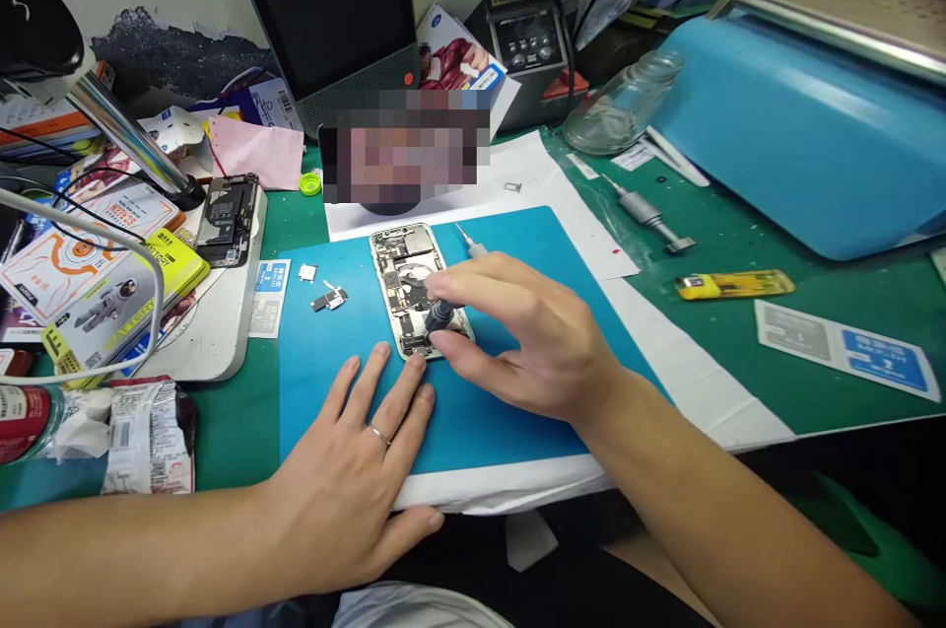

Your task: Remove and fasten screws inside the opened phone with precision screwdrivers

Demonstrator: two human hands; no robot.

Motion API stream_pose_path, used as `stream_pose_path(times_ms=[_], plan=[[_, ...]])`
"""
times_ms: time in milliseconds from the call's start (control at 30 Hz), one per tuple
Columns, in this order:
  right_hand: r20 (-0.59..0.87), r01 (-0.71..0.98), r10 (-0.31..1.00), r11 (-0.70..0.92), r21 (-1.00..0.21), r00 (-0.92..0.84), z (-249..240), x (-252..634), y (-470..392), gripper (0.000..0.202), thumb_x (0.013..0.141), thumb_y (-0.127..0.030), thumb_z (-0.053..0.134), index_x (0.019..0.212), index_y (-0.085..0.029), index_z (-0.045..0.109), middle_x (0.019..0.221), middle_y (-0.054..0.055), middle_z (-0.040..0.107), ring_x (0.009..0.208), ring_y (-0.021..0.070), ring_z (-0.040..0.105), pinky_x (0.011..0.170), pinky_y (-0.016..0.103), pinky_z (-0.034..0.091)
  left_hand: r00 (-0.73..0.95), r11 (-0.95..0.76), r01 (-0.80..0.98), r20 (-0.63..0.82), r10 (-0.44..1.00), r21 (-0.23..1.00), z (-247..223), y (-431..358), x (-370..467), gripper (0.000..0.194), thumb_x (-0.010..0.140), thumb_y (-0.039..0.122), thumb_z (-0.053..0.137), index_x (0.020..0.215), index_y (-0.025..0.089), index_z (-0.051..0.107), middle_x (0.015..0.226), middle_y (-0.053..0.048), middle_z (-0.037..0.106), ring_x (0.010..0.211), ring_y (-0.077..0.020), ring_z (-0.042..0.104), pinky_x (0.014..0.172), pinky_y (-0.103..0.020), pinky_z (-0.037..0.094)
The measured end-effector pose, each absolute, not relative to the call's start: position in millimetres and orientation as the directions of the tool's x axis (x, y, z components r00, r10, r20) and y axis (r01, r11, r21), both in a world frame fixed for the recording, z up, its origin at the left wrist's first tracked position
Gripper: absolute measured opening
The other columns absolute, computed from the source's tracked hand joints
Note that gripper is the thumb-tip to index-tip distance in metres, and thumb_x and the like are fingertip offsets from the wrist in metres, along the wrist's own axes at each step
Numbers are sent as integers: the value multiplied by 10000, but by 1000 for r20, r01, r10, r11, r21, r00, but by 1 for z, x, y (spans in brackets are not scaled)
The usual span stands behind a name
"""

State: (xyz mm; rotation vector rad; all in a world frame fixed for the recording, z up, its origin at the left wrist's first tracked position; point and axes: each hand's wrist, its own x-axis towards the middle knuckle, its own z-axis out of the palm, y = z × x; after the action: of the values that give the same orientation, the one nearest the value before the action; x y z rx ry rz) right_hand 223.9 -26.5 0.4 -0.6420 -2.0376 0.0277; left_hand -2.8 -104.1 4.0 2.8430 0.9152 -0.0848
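An opened smartphone (405, 285) lies on the blue mat (488, 431), its inner parts exposed. My left hand (355, 470) rests flat with fingers spread, fingertips beside or touching the phone's lower end. Over the phone's lower half, my right hand (532, 337) pinches a dark, stubby screwdriver (439, 315) between thumb and forefinger. It points down at the phone; its tip is hard to make out. Behind that hand a silver screwdriver (473, 244) shows, its handle partly hidden. Left of the phone lie a small dark phone part (329, 298) and a small metal plate (307, 272).
Another opened phone (228, 219) sits on a white box at left, near battery boxes (129, 303) and a lamp stand (137, 130). At right are a second silver screwdriver (650, 216), a yellow cutter (735, 285) and a glass jar (625, 105). A screen device (336, 7) stands behind.
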Motion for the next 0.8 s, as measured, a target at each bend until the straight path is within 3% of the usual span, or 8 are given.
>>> stream_pose_path(times_ms=[467,633,800], plan=[[785,467,501,827,-312,-363,-2,222,-29,523,898,-82,668,1369,-197,474,1107,99,772,937,217,772,784,354,666,811,-800,585,-105,576,135,7,-104,-2,794,1030,627,351,1591,69,291,1704,-198,136,1557,-472,127,1227,-593,164],[776,501,545,791,-351,-318,-6,223,-31,554,906,-99,662,1398,-241,452,1123,75,773,780,181,755,716,317,662,808,-798,589,-110,578,130,7,-104,-2,790,1027,626,359,1590,75,295,1707,-193,129,1557,-470,126,1226,-593,173],[760,499,577,773,-391,-298,-7,224,-32,534,903,-99,666,1379,-224,459,1118,78,756,772,164,736,790,325,657,809,-798,588,-104,578,135,7,-104,-2,795,1021,625,380,1591,76,303,1707,-191,134,1557,-470,132,1223,-599,190]])
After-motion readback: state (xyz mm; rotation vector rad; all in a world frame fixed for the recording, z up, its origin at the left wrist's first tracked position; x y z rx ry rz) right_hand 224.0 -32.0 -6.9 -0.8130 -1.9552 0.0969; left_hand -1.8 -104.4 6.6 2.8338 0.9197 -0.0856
